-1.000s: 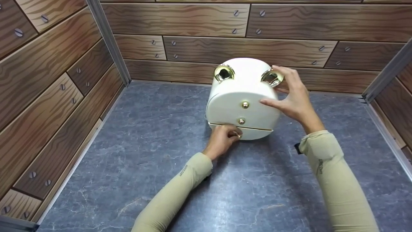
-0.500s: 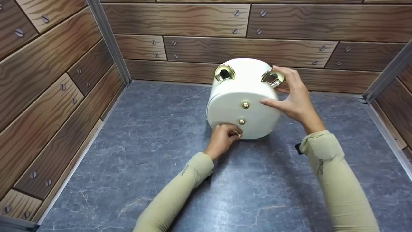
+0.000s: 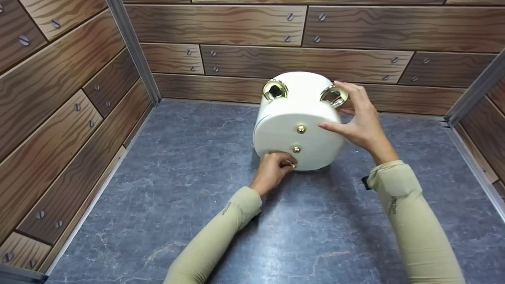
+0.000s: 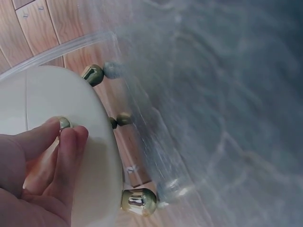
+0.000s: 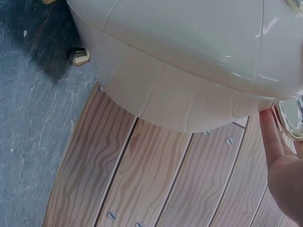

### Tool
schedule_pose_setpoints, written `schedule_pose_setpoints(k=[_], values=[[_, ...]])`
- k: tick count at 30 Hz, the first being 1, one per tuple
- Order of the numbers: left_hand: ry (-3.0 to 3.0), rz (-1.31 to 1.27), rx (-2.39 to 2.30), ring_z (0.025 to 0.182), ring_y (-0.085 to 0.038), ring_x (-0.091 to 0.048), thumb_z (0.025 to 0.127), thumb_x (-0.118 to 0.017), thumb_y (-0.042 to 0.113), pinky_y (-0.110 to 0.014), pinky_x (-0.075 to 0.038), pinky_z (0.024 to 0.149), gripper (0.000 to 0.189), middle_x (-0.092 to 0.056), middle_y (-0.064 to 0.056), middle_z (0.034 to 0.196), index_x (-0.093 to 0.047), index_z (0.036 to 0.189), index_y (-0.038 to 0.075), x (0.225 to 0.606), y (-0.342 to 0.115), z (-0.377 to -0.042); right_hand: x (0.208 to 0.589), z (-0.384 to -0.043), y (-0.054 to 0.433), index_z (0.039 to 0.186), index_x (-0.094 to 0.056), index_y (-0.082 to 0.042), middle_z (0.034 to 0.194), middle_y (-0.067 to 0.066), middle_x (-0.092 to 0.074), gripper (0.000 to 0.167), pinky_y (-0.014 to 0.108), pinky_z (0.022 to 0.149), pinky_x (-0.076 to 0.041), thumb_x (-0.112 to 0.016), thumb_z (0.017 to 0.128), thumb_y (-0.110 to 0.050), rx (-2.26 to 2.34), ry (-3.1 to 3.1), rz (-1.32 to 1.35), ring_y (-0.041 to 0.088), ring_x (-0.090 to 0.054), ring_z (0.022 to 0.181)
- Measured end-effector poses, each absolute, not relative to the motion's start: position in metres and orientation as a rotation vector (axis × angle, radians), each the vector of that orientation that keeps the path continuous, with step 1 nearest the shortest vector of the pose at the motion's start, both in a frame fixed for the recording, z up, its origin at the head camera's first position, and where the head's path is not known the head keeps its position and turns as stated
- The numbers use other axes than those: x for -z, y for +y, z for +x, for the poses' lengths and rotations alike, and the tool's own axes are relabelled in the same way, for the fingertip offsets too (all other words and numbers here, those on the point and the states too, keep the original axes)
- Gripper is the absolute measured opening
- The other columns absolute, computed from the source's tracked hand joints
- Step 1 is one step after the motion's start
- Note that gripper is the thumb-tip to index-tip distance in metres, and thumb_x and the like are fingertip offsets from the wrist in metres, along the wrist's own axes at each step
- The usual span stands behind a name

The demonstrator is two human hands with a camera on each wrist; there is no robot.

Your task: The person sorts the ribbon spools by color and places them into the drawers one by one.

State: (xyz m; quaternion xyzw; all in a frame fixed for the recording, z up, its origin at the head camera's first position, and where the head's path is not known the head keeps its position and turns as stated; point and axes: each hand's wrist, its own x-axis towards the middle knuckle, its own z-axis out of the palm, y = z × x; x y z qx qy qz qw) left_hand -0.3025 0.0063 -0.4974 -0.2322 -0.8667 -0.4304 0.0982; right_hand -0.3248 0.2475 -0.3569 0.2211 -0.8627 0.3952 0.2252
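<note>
A white rounded drawer box point(image 3: 272, 134), perhaps a jewellery box, stands upright on the floor with gold knobs down its front. My left hand point(image 3: 270, 171) pinches the lowest gold knob point(image 4: 64, 124) between thumb and fingers. The bottom drawer point(image 3: 315, 162) sits flush with the front. At the box's upper right is my right hand point(image 3: 363, 122), its thumb lying along the front and its extended fingers reaching behind the gold ring point(image 3: 342, 94). In the right wrist view, fingers point(image 5: 271, 135) touch the box's side by that ring.
Another gold ring point(image 3: 283, 86) sits on the box's upper left. Gold ball feet point(image 4: 138, 201) support the box. Dark blue marbled flooring point(image 3: 158, 157) surrounds it, with wood-patterned walls point(image 3: 252, 63) behind and at both sides.
The bottom drawer has gone in with my left hand at its knob, and the gap along its top edge has closed. My right hand has stayed in place.
</note>
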Motion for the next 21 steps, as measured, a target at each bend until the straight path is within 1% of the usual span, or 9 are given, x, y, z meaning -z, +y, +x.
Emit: schedule_pose_setpoints(k=[2,5,9,14,17,21], values=[[-2.566,-0.687,1.279,0.087,-0.010,-0.077,0.086,-0.083,0.007,-0.013,-0.057,0.080,0.011,-0.081,0.000,0.094,-0.081,0.096,0.011,0.4977,0.0064,-0.3024,0.3568,-0.3244,0.2474,0.156,-0.045,-0.026,0.153,0.008,-0.043,0.102,0.020,0.097,-0.058,-0.099,0.069,-0.019,-1.098,-2.379,0.613,0.028,-0.051,0.136],[-2.572,-0.687,1.269,0.087,-0.011,-0.077,0.086,-0.083,0.007,-0.012,-0.057,0.080,0.011,-0.081,0.000,0.094,-0.081,0.096,0.011,0.4979,0.0065,-0.3020,0.3567,-0.3242,0.2468,0.156,-0.045,-0.023,0.154,0.008,-0.042,0.101,0.028,0.098,-0.059,-0.098,0.070,-0.018,-1.102,-2.384,0.606,0.030,-0.049,0.137],[-2.572,-0.689,1.253,0.089,-0.012,-0.078,0.087,-0.083,0.007,-0.014,-0.058,0.081,0.011,-0.081,-0.001,0.096,-0.081,0.096,0.011,0.4983,0.0064,-0.3008,0.3572,-0.3240,0.2463,0.156,-0.044,-0.022,0.155,0.008,-0.041,0.103,0.038,0.099,-0.059,-0.099,0.069,-0.019,-1.100,-2.394,0.594,0.029,-0.047,0.139],[-2.574,-0.696,1.224,0.090,-0.013,-0.078,0.087,-0.083,0.008,-0.016,-0.059,0.083,0.010,-0.081,-0.001,0.098,-0.081,0.096,0.011,0.4970,0.0059,-0.2993,0.3579,-0.3239,0.2463,0.157,-0.044,-0.023,0.155,0.008,-0.041,0.104,0.043,0.100,-0.058,-0.099,0.069,-0.019,-1.112,-2.386,0.601,0.029,-0.048,0.139],[-2.588,-0.705,1.200,0.091,-0.012,-0.078,0.087,-0.083,0.009,-0.016,-0.059,0.084,0.011,-0.081,0.000,0.099,-0.080,0.098,0.012,0.4954,0.0052,-0.2984,0.3583,-0.3240,0.2463,0.157,-0.043,-0.024,0.156,0.007,-0.040,0.103,0.045,0.101,-0.058,-0.098,0.070,-0.019,-1.126,-2.381,0.614,0.029,-0.047,0.140],[-2.647,-0.762,1.177,0.095,-0.012,-0.077,0.088,-0.082,0.009,-0.018,-0.059,0.088,0.020,-0.080,0.000,0.106,-0.077,0.106,0.012,0.4932,0.0029,-0.2963,0.3590,-0.3236,0.2473,0.158,-0.041,-0.026,0.158,0.007,-0.038,0.103,0.041,0.103,-0.057,-0.097,0.072,-0.019,-1.124,-2.380,0.622,0.029,-0.046,0.141]])
